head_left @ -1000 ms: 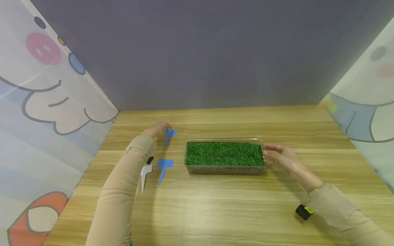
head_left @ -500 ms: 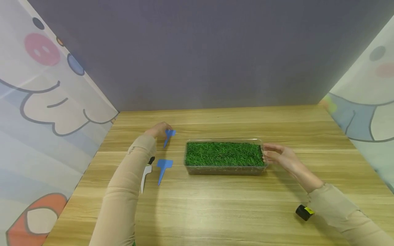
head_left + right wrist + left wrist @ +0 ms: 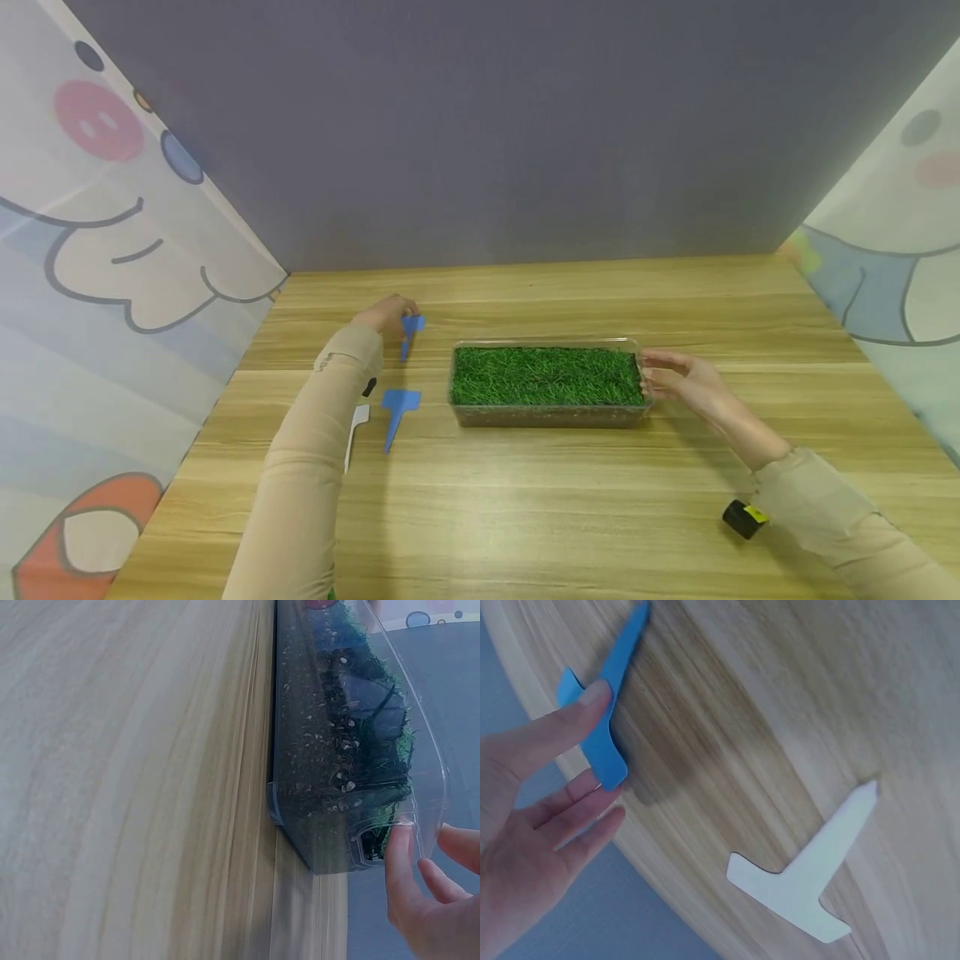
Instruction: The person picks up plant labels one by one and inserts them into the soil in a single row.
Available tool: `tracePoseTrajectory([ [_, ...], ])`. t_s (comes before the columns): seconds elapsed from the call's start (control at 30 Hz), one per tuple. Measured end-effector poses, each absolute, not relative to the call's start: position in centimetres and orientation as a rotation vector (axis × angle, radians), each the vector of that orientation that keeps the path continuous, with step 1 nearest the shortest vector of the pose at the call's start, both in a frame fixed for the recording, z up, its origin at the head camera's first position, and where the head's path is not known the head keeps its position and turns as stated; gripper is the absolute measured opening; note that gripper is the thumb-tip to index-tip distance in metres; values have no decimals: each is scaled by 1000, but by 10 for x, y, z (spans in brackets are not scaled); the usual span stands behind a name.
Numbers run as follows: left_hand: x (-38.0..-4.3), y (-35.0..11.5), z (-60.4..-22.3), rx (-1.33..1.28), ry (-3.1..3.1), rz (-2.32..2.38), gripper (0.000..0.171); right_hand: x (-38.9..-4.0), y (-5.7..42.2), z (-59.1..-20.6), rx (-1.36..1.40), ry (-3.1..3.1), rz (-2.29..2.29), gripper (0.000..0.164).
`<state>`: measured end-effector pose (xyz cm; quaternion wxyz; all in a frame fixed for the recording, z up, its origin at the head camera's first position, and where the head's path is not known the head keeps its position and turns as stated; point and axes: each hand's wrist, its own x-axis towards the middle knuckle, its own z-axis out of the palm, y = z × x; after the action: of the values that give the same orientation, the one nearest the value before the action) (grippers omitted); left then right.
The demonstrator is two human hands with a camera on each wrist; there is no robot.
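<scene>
My left hand (image 3: 388, 317) pinches a blue T-shaped plant label (image 3: 606, 754) by its wide head. The thumb lies across the front of the head, and the label's pointed stem hangs downward in the head view. A second blue plant label (image 3: 400, 403) lies on the table nearer the front. Beside it, a white plant label (image 3: 802, 889) is partly covered by the left sleeve in the head view. At the right end of a clear plastic planter box (image 3: 330, 832), my right hand (image 3: 693, 385) holds the end wall near the rim. Green grass (image 3: 547, 375) fills the box.
The wood-grain table (image 3: 540, 508) reaches back to a grey partition (image 3: 525, 133). Cartoon-printed curtains (image 3: 97, 242) hang at both sides. A small black device (image 3: 744, 518) with a yellow mark sits at the right wrist.
My left forearm has shifted slightly right, covering more of the white plant label. The held blue plant label has turned a little. My right hand and the planter box have stayed put.
</scene>
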<state>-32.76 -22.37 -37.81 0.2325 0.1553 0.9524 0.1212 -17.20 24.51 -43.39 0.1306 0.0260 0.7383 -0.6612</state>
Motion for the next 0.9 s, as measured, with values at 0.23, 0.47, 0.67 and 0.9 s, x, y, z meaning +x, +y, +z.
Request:
tracePoseTrajectory([
  [0.23, -328, -228, -381, 425, 2655, 263, 59, -174, 247, -439, 60, 2119, -1937, 68],
  [0.47, -327, -229, -382, 456, 2700, 263, 53, -174, 246, -440, 67, 2097, -1967, 63],
  [0.67, -322, -234, -385, 475, 2765, 326, 46, -171, 243, -434, 91, 2118, -1941, 68],
  [0.9, -315, -241, -383, 533, 2850, 401, 44, -171, 241, -433, 120, 2163, -1905, 68],
])
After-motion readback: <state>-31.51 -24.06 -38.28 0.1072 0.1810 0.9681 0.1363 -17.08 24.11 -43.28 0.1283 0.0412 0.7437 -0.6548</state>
